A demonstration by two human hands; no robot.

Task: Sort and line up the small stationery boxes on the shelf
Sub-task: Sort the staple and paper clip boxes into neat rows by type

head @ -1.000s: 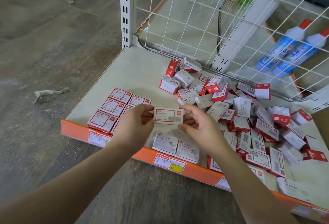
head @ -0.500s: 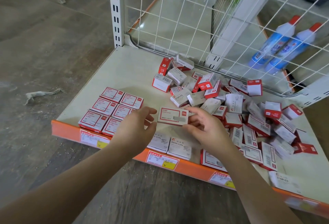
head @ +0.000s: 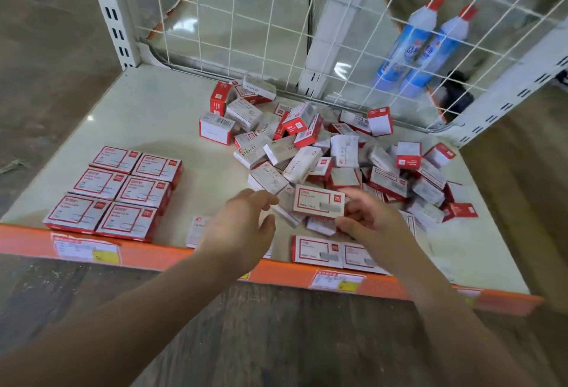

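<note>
My right hand (head: pixel 370 222) pinches a small red-and-white box (head: pixel 318 201) by its right end, above the front of the shelf (head: pixel 159 110). Just left of that box, my left hand (head: pixel 242 226) hovers with relaxed fingers and holds nothing. Several matching red-framed boxes (head: pixel 116 190) lie lined up in a neat block at the front left. A jumbled pile of red and white boxes (head: pixel 322 153) covers the middle and right. Two red-framed boxes (head: pixel 333 253) lie flat at the front edge under my right hand. My left hand partly hides a white box (head: pixel 195 230).
An orange front rail (head: pixel 153 256) with price labels runs along the shelf edge. A white wire grid (head: pixel 276 33) backs the shelf, with two blue-and-white bottles (head: pixel 424 45) behind it. A white slotted upright (head: pixel 110 11) stands at the back left corner. Bare shelf surface lies at the back left.
My left hand has let go of the box, which my right hand now holds alone and has carried to the right. The view has shifted left.
</note>
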